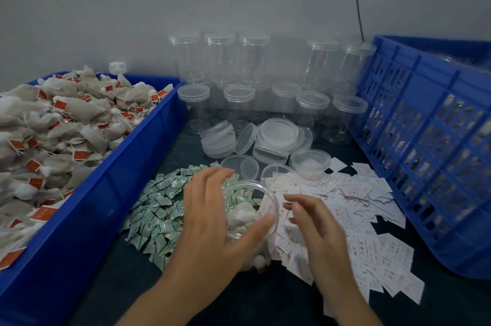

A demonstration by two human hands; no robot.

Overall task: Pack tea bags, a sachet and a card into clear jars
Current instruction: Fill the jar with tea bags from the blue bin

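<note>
Between a blue bin [119, 179] heaped with tea bags [66, 118] and a blue crate [414, 102], a left hand [212, 208] grips a clear jar [261, 193] over a dark table [119, 286].
Left fingers and thumb curl round the open, tilted jar, which holds white tea bags. A green sachet pile [156, 208] crowds its left side and a white card pile [372, 240] its right. The right hand [316, 227] hovers just beside the rim, fingers loosely curled and apart; blur hides whether they pinch anything. Loose lids [276, 134] lie just behind, and lidded empty jars [239, 105] line the wall. Bare table shows only near the forearms.
</note>
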